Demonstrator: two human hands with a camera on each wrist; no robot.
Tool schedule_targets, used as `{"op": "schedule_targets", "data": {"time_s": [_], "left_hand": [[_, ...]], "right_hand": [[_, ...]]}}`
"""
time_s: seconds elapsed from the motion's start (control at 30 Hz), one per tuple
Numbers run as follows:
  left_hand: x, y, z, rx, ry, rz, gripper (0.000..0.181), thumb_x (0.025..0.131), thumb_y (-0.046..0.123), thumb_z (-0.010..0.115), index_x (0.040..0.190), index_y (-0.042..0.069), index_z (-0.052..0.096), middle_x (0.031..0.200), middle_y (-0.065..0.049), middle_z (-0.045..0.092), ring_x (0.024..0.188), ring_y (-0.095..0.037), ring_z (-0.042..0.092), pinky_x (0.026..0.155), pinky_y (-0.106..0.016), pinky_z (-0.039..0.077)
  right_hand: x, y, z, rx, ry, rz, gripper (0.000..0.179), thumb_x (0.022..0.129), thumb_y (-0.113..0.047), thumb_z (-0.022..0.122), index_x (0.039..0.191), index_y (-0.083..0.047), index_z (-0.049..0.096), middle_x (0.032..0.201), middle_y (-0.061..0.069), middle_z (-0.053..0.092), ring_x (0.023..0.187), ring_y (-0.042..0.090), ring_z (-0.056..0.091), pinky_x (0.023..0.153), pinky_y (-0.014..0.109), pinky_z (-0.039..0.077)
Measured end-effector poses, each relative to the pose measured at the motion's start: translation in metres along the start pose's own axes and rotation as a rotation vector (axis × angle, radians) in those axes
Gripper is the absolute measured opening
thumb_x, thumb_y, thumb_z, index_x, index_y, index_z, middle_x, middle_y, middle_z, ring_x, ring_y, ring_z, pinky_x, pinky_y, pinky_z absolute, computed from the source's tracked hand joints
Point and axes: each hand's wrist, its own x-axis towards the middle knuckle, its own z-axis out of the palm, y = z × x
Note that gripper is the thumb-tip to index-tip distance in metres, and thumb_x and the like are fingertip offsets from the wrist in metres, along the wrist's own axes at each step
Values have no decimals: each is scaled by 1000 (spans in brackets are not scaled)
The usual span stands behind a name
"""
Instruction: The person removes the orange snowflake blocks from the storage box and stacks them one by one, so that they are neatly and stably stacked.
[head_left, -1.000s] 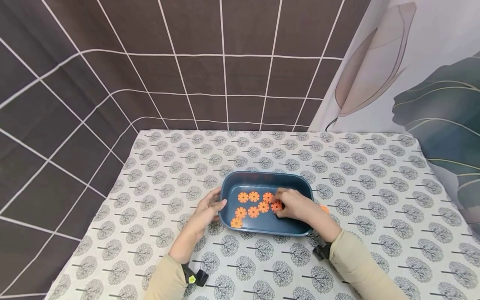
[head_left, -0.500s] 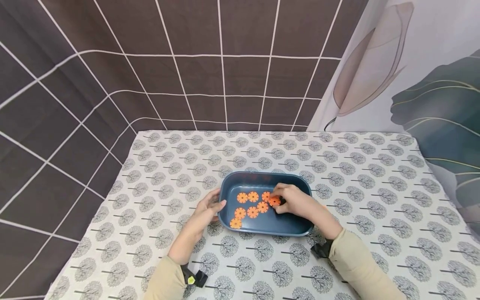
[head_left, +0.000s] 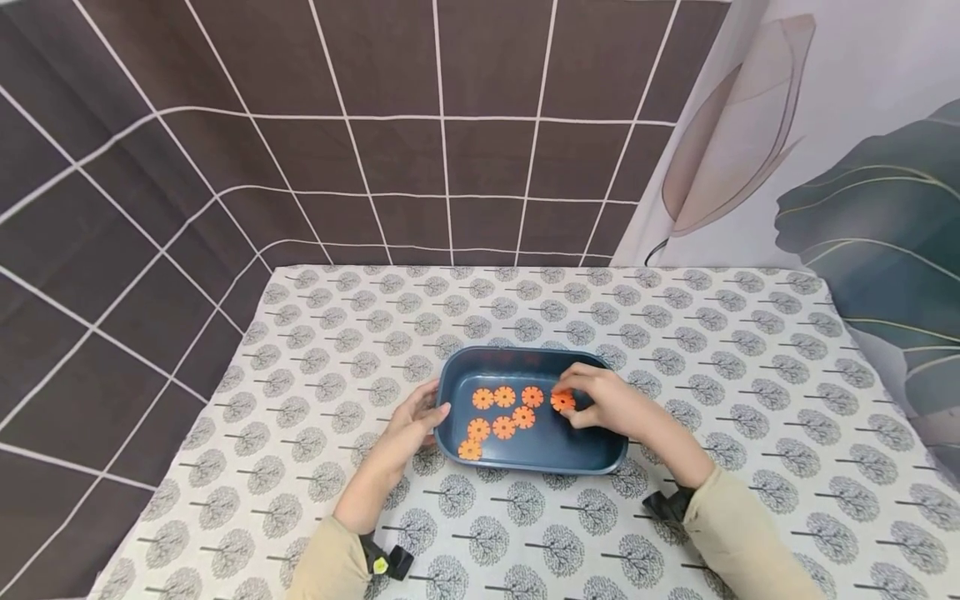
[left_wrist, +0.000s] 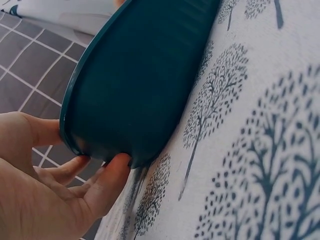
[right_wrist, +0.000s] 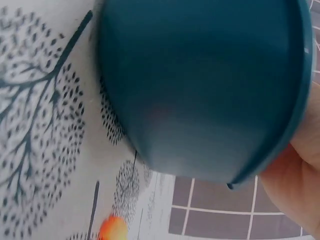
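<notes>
A dark blue plastic basin (head_left: 525, 457) stands on the cloth, with several orange notched discs (head_left: 504, 427), each with a small centre hole, lying on its floor. At its left end my left hand (head_left: 408, 425) holds the rim; the left wrist view has the fingers (left_wrist: 107, 182) bent against the end wall. My right hand (head_left: 607, 402) reaches over the right end into the basin. Its thumb and fingertips pinch one orange notched disc (head_left: 563, 402), apart from the others. In the right wrist view the basin's outer wall (right_wrist: 200, 90) hides most of this hand.
The table wears a white cloth (head_left: 360, 304) printed with grey trees. Outside the basin, a blurred orange piece (right_wrist: 114, 228) lies on the cloth in the right wrist view. A brown curtain with white grid lines (head_left: 487, 158) hangs behind and to the left.
The right hand has lifted the disc off its spot beside the others and shifted it slightly right and away from them. The left hand has stayed at the basin's left end.
</notes>
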Motion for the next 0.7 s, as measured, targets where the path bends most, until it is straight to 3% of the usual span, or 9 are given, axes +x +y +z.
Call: {"op": "schedule_targets", "data": {"time_s": [0.13, 0.4, 0.7], "left_hand": [[0, 0, 0, 6, 3, -4, 56, 91, 24, 56, 143, 16, 36, 143, -13, 40, 122, -31, 46, 90, -42, 46], [0, -1, 0, 22, 9, 0, 51, 94, 26, 52, 142, 19, 37, 142, -9, 41, 119, -28, 47, 89, -40, 44], [-1, 1, 3, 39, 8, -14, 51, 95, 27, 49, 144, 20, 34, 146, -9, 36, 126, -26, 42, 90, -39, 43]], "right_hand": [[-9, 0, -4, 7, 2, 32, 26, 76, -10, 70, 101, -5, 68, 103, 5, 61, 83, 17, 59, 66, 29, 50], [-27, 0, -18, -44, 43, 81, 33, 72, -12, 73, 104, -5, 67, 107, 7, 61, 93, 22, 61, 79, 38, 52], [-48, 13, -21, -71, 173, -12, 36, 64, -6, 77, 99, -4, 67, 99, 3, 64, 87, 16, 60, 73, 32, 54]]}}
